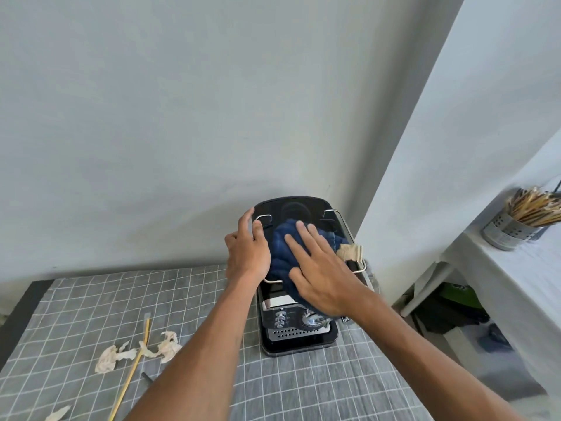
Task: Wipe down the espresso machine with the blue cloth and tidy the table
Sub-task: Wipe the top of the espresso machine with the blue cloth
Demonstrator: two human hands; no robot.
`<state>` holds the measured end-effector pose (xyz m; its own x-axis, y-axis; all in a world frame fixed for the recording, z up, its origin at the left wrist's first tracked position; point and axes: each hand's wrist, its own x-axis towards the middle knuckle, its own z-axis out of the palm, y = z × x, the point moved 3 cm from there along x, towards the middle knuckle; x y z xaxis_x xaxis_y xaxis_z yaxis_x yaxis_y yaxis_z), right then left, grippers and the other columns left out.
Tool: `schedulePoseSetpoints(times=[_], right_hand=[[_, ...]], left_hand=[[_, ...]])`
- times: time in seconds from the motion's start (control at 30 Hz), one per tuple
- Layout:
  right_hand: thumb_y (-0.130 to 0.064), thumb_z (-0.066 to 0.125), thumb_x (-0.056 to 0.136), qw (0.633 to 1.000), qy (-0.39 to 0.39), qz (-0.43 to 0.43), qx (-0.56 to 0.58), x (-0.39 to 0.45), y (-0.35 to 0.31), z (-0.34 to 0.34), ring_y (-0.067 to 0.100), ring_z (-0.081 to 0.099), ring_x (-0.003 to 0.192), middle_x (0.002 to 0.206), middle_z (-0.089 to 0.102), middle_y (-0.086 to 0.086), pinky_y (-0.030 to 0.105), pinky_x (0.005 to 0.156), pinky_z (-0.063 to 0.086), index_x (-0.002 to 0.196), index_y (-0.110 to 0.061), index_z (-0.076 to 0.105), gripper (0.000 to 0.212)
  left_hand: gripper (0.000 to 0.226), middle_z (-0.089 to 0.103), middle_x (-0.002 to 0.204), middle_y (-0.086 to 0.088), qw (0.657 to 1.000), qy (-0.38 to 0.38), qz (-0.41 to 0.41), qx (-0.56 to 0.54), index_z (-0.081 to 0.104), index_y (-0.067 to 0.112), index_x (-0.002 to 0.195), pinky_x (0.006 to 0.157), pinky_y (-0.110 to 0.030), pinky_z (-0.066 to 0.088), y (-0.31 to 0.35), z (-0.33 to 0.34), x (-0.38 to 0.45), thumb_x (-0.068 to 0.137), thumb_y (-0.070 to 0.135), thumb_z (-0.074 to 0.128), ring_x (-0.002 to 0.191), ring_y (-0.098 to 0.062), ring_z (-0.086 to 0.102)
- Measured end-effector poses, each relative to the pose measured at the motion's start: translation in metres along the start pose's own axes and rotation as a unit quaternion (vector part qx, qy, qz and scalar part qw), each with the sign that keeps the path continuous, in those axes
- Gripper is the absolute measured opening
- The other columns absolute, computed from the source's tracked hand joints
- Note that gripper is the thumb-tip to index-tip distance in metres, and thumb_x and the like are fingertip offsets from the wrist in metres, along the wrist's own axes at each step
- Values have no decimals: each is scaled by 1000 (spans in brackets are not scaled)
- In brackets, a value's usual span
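Head view: blue cloth point(283, 253) half-hidden under right hand point(321, 268).

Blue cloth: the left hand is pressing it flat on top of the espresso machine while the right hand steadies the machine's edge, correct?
Not quite: the hands are swapped. In the head view the right hand presses the blue cloth flat on top of the espresso machine, while the left hand steadies the machine's edge.
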<state>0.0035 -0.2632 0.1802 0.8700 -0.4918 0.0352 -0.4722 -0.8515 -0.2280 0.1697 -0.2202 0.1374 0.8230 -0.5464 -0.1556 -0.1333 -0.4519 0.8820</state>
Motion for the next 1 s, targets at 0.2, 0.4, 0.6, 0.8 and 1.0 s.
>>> schedulePoseSetpoints(times=[0.2,0.4,0.6,0.8,1.0], right_hand=[[-21,28,103,997,4,-60,-45,6,6,-1,37,1,157,166,18,26,43,129,-3,157,6,25,60],[-29,31,107,997,-32,68,5,95,32,-7,41,2,155,168,1,26,48,127,6,161,-3,11,64],[-36,22,107,996,-45,45,-59,105,30,4,41,1,156,169,5,24,53,125,8,158,-6,25,59],[-35,30,107,999,4,36,-27,32,3,4,42,-1,156,169,-2,22,52,127,8,162,-13,18,61],[-41,5,105,996,-16,-23,-89,-31,-5,7,36,-6,158,169,-1,23,47,128,7,161,-4,16,68]], left_hand=[[46,45,136,-9,1000,6,-11,2,35,48,150,85,-38,40,0,1,-4,106,60,29,92,-23,53],[46,45,135,-8,1000,12,1,0,36,46,150,84,-38,42,1,-1,-5,106,59,32,79,-9,51],[43,45,135,-8,1000,13,-2,17,37,51,147,82,-39,47,-1,-3,-2,105,60,31,81,-13,54],[42,44,136,-8,999,-6,-23,23,37,52,146,84,-39,46,1,0,1,105,61,29,89,-26,58],[43,44,137,-9,1000,-4,-24,9,36,55,145,84,-38,40,-2,2,-4,103,64,29,87,-24,54]])
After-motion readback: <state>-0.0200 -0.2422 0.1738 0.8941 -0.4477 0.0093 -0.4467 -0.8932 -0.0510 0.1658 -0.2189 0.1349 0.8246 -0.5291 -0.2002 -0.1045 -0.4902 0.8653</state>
